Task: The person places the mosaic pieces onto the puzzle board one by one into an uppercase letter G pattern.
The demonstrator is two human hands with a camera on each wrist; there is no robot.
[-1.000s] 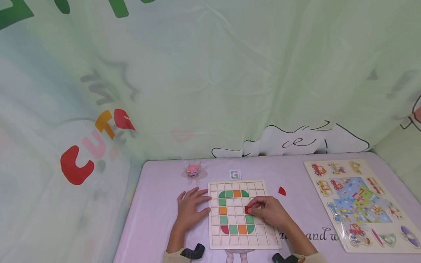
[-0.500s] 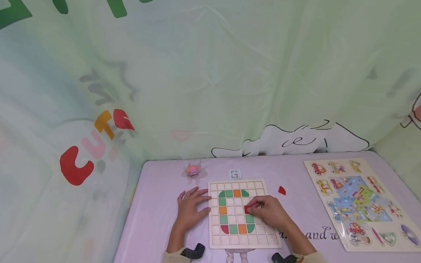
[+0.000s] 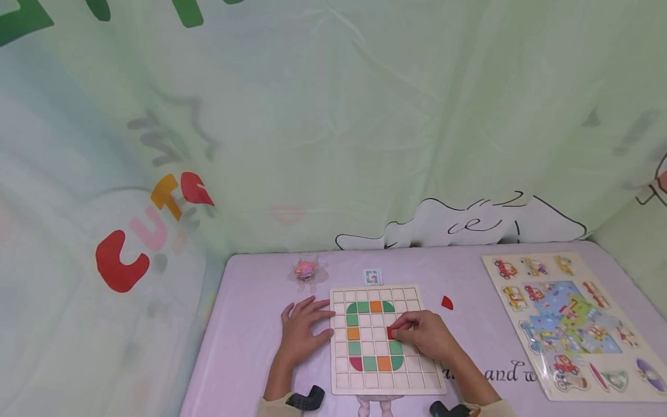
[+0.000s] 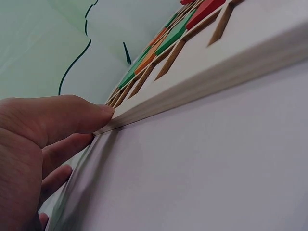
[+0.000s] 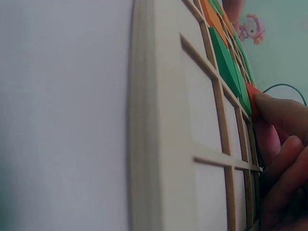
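The left hand [image 3: 301, 333] lies flat on the desk [image 3: 245, 324], fingers spread, touching the left edge of the grid board [image 3: 411, 379]. On the board, the right hand [image 3: 424, 335] pinches a red tile [image 3: 391, 332].

A small red tile [image 3: 391, 333] is pinched at the fingertips of the right hand [image 3: 424, 336], low over a cell on the right side of the wooden grid board [image 3: 411, 379]. The board is a pale, flat square frame of small cells lying on the worktop, with green, orange and red tiles set in it as a rounded loop. The left hand [image 3: 301, 331] lies flat, its fingertips touching the board's left edge.
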